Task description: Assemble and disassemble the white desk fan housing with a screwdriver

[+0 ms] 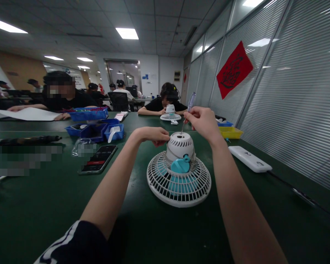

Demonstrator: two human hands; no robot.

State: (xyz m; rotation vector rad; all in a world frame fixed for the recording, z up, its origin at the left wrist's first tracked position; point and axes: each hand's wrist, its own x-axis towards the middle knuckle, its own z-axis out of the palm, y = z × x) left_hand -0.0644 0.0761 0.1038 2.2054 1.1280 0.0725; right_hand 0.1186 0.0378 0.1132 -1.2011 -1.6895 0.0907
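A white fan (178,200) with turquoise blades lies grille-down on the green table, its rounded motor housing (178,148) on top. A turquoise knob piece (180,165) sits on the housing's near side. My left hand (158,135) is closed, its fingertips gripping the housing's upper left edge. Above the fan, my right hand (202,123) is closed around a screwdriver (191,101) with a clear purplish handle. The shaft slants down, and its tip reaches the dark opening in the housing's top. Whether it meets a screw is too small to tell.
At left lie a phone (99,159), a clear plastic bag (84,146) and blue bins (95,132). A white power strip (249,158) with a black cable and a yellow tray (231,132) lie right. Across the table, a person works at another fan (170,116).
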